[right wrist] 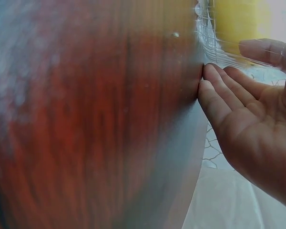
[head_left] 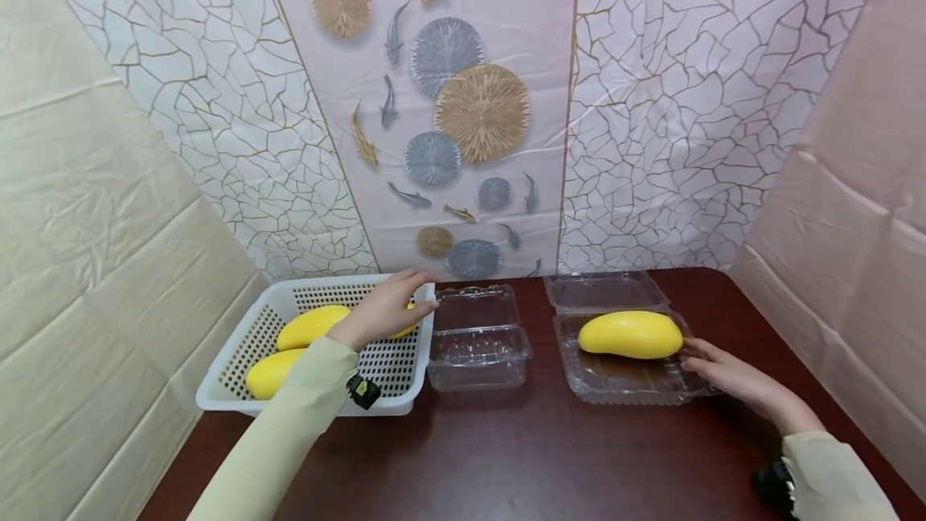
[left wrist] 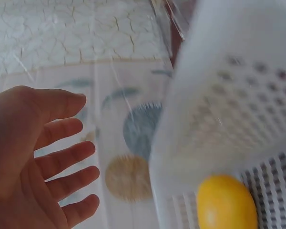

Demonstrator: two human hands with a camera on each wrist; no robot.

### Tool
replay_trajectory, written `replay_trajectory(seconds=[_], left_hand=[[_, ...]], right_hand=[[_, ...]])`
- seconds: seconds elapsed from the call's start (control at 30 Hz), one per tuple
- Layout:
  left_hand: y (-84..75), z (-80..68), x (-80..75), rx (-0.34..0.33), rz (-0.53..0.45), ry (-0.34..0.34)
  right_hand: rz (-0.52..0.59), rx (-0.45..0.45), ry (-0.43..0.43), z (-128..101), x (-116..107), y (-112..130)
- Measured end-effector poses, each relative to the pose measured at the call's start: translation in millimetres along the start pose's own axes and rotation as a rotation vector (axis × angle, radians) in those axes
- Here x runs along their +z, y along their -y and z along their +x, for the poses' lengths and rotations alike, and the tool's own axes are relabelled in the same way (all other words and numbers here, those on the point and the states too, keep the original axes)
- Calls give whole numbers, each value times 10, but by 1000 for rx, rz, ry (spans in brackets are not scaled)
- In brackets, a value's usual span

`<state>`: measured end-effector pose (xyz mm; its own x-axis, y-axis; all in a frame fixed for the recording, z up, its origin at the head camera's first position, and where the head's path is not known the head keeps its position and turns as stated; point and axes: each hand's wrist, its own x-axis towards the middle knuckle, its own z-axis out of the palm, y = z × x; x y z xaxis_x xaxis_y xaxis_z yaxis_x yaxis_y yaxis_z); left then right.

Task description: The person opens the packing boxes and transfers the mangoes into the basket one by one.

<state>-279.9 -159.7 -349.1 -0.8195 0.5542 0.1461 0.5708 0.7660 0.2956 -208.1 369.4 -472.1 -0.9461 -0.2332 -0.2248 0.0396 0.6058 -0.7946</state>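
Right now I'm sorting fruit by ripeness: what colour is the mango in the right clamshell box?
Plain yellow mango, clearest in the head view.

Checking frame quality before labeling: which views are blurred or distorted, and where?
Head view: sharp, but wide-angle bends the walls outward; mild glare on the clear trays. Left wrist view: basket wall smeared by blur, mango soft, left hand fairly clear. Right wrist view: table heavily blurred, right hand fairly sharp, mango behind the plastic washed out.

So on the dark wooden table (head_left: 506, 441): white perforated plastic basket (head_left: 239, 372) on the left with two yellow mangoes (head_left: 311, 326) in it, empty clear plastic clamshell box (head_left: 477, 356) just right of that, second clear clamshell (head_left: 622, 380) further right holding one more yellow mango (head_left: 631, 334).
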Motion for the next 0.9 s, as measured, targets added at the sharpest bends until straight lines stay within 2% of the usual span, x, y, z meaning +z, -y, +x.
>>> replay_trajectory(seconds=[0.23,0.43,0.63,0.9], left_hand=[[-293,241,67,73,-38,19],[-470,404,171,116,-35,28],[-646,564,337,178,-75,-8],[-950,742,614,218,-102,25]], right_hand=[[-6,-40,-8,-20,23,10],[-7,-44,-3,-16,23,9],[-15,-47,4,-20,-5,-3],[-25,-46,-7,-21,4,-29]])
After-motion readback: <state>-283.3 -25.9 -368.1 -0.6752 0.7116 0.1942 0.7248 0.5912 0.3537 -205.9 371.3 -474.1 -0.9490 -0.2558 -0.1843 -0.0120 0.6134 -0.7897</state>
